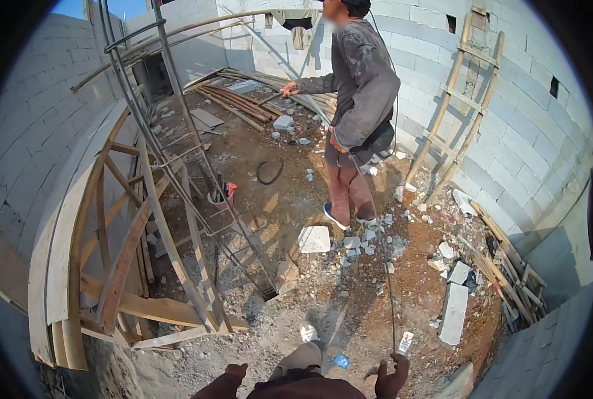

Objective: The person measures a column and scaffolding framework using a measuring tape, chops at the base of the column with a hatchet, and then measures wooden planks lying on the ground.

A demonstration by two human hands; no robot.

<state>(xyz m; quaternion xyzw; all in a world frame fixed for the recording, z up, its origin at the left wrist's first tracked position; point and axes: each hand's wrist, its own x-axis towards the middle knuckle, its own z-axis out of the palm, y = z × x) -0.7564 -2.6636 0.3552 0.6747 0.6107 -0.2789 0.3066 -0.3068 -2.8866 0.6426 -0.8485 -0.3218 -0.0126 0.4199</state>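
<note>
My right hand (391, 376) is at the bottom edge, its fingers closed at the near end of a long, thin dark rod (389, 286). The rod runs up and away from me toward a co-worker (365, 86) in a dusty grey top, near that person's lowered hand (337, 141). My left hand (237, 370) is low in front of my body, fingers curled, with nothing visible in it. Between my hands on the ground are a blue packet (341, 360) and, close to the rod, a white packet (405, 342).
A curved wooden frame (117, 266) stands at left beside an upright rebar cage (197, 139). A bucket (223, 198) is behind the cage. Broken blocks (314, 239) and rubble litter the ground. A wooden ladder (456, 100) leans on the block wall (529, 133); poles (509, 259) lie at right.
</note>
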